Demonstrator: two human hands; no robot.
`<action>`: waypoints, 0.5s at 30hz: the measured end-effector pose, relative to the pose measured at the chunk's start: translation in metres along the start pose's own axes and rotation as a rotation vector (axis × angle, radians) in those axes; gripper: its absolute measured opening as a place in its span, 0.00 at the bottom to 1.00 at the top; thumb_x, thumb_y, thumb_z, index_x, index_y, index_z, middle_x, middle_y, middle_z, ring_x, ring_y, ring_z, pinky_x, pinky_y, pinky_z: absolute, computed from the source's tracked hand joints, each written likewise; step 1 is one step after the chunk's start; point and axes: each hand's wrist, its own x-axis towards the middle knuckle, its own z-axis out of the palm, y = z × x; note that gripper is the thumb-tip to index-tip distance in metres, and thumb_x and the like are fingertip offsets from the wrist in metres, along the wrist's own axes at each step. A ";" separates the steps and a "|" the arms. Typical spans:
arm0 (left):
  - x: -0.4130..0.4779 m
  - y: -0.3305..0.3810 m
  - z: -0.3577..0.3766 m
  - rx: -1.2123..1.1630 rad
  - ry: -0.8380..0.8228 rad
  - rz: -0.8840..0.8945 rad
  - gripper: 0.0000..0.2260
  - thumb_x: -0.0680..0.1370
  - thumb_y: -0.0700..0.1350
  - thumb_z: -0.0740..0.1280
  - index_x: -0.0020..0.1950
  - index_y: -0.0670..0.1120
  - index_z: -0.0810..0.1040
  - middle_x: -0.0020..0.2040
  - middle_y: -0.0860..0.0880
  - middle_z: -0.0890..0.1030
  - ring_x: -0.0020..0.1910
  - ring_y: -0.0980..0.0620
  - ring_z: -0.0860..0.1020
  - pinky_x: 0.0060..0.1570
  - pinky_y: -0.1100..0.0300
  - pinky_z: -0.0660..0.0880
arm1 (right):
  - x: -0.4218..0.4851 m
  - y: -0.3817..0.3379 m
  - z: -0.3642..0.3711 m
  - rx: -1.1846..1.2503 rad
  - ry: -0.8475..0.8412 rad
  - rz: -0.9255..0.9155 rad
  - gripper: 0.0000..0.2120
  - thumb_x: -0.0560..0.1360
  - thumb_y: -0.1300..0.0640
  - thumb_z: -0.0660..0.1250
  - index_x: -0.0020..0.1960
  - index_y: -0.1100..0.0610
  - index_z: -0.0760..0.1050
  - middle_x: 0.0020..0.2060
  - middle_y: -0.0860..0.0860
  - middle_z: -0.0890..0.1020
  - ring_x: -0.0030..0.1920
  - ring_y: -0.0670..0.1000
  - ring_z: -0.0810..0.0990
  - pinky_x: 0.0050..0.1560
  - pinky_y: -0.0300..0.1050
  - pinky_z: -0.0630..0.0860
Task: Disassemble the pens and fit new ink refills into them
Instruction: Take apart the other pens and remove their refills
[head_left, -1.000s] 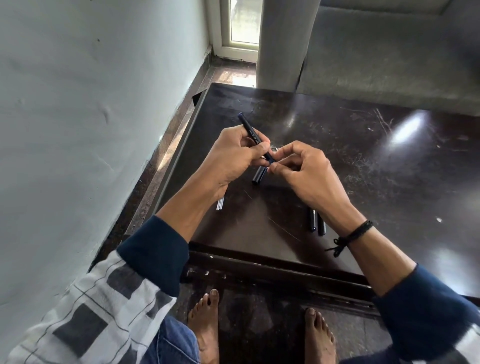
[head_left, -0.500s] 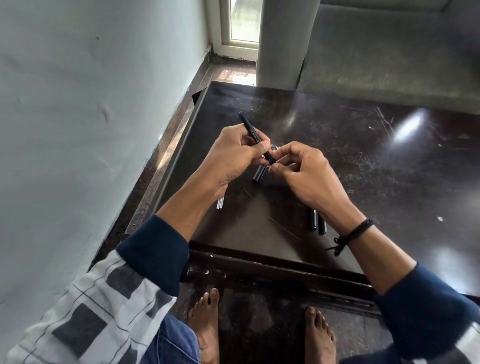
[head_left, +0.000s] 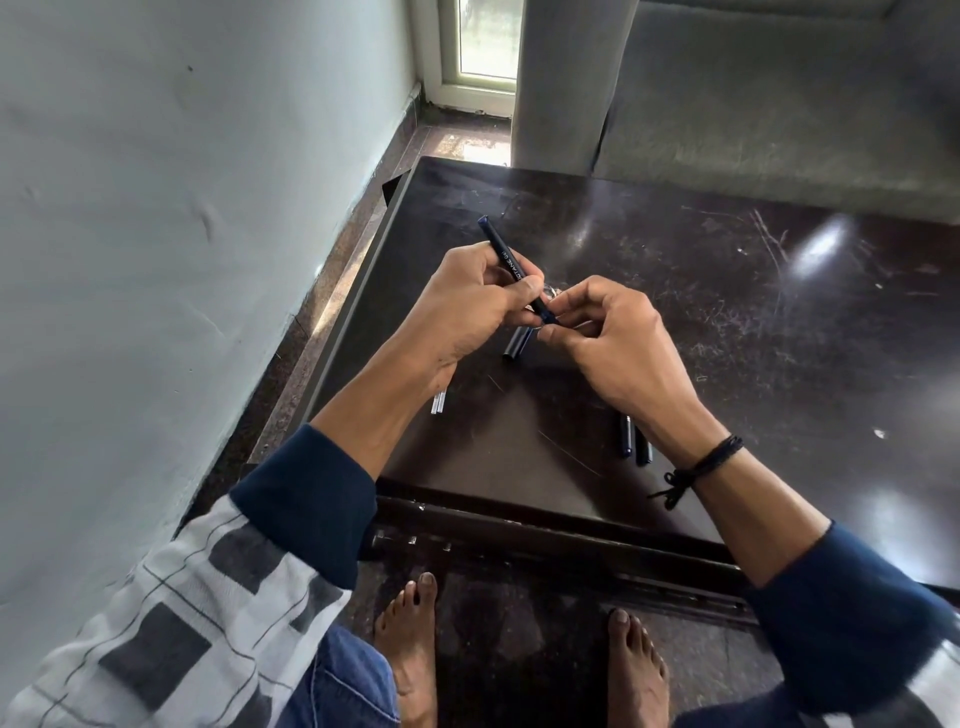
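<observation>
My left hand (head_left: 467, 306) grips a black pen barrel (head_left: 504, 254) that slants up and away, its far end pointing toward the table's back left. My right hand (head_left: 608, 338) pinches the barrel's near end with thumb and fingertips; what sits between those fingers is hidden. Under the hands a dark pen piece (head_left: 517, 345) lies on the dark table (head_left: 727, 322). Two more dark pen pieces (head_left: 634, 441) lie by my right wrist. Clear thin refills (head_left: 438, 402) poke out from under my left wrist.
A pale wall runs along the left, close to the table's left edge. A grey sofa (head_left: 753, 104) stands behind the table. My bare feet (head_left: 415, 639) rest on the floor below the table's front edge.
Both hands stay at the same spot over the table. My right fingers have shifted slightly at the barrel's near end.
</observation>
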 end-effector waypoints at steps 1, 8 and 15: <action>0.000 0.000 0.000 -0.001 0.002 0.000 0.05 0.80 0.35 0.69 0.54 0.36 0.80 0.42 0.44 0.85 0.42 0.52 0.85 0.44 0.61 0.82 | 0.000 0.000 0.001 0.003 -0.003 -0.002 0.09 0.74 0.56 0.77 0.45 0.46 0.78 0.40 0.43 0.85 0.35 0.37 0.78 0.40 0.32 0.72; 0.000 0.001 -0.002 0.010 0.007 0.006 0.04 0.80 0.35 0.69 0.54 0.36 0.80 0.42 0.45 0.84 0.41 0.54 0.85 0.43 0.62 0.82 | 0.001 0.001 0.002 0.000 -0.021 0.020 0.06 0.76 0.55 0.75 0.50 0.48 0.80 0.40 0.42 0.86 0.37 0.38 0.80 0.40 0.34 0.72; 0.001 0.000 -0.001 0.019 0.013 0.003 0.04 0.80 0.34 0.69 0.54 0.36 0.80 0.44 0.44 0.85 0.44 0.52 0.85 0.43 0.63 0.81 | 0.000 0.000 0.002 -0.011 -0.025 0.027 0.04 0.77 0.54 0.73 0.51 0.47 0.80 0.41 0.41 0.87 0.41 0.38 0.82 0.41 0.32 0.72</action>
